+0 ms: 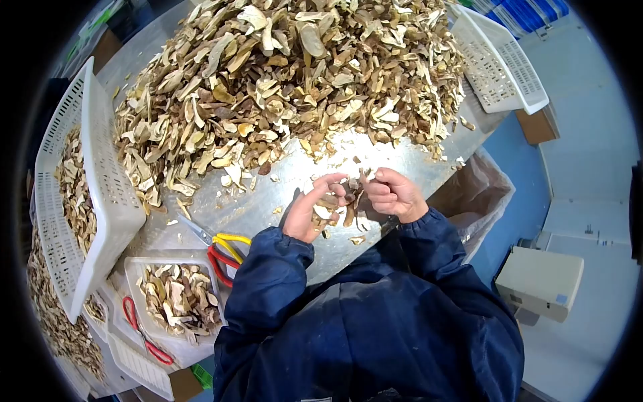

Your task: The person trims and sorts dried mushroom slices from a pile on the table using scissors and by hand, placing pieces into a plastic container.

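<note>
A large heap of dried mushroom slices (288, 87) covers the far part of the metal table (268, 201). Close to the table's near edge, my left hand (315, 209) is curled around a few mushroom slices (325, 212), its fingertips toward the right. Facing it, my right hand (394, 194) has its fingers folded in, thumb and forefinger pinched on a small mushroom piece (365, 175). Darker slices (351, 201) show between the two hands. Small crumbs lie on the metal around them.
Left of my arm are scissors with red and yellow handles (224, 251), a tray of slices (137, 268) and red-handled scissors (137, 325). White baskets stand at left (100, 154) and far right (495, 67). A lined bin (479, 194) is below the right edge.
</note>
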A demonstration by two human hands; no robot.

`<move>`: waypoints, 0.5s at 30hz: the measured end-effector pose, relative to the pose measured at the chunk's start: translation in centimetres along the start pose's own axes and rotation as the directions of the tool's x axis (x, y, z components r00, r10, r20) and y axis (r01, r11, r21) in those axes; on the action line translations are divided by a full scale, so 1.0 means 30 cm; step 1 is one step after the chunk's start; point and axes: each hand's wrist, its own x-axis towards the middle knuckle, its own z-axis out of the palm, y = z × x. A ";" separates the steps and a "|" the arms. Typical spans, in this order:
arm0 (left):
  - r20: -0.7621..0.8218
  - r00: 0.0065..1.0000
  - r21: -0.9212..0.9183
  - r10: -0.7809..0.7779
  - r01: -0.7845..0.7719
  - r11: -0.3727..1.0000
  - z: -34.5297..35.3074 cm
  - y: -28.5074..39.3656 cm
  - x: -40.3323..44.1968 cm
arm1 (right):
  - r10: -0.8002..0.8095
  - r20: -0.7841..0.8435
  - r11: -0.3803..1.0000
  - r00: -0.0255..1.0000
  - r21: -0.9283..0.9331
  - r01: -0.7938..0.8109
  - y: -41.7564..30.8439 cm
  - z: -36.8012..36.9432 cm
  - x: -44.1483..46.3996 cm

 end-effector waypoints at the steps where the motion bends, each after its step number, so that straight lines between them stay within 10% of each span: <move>1: 0.021 1.000 0.012 -0.010 0.009 1.000 0.001 0.002 -0.003 | 0.081 0.049 0.992 0.996 0.098 -0.085 0.014 0.008 0.004; 11: -0.072 0.997 0.284 0.006 0.014 0.959 -0.009 -0.009 -0.009 | 0.283 -0.125 0.956 0.951 -0.038 -0.289 0.059 0.074 0.018; 15: -0.078 0.996 0.328 0.033 -0.005 0.945 0.007 0.010 -0.002 | 0.124 -0.170 0.850 0.978 -0.491 -0.193 0.050 0.075 0.006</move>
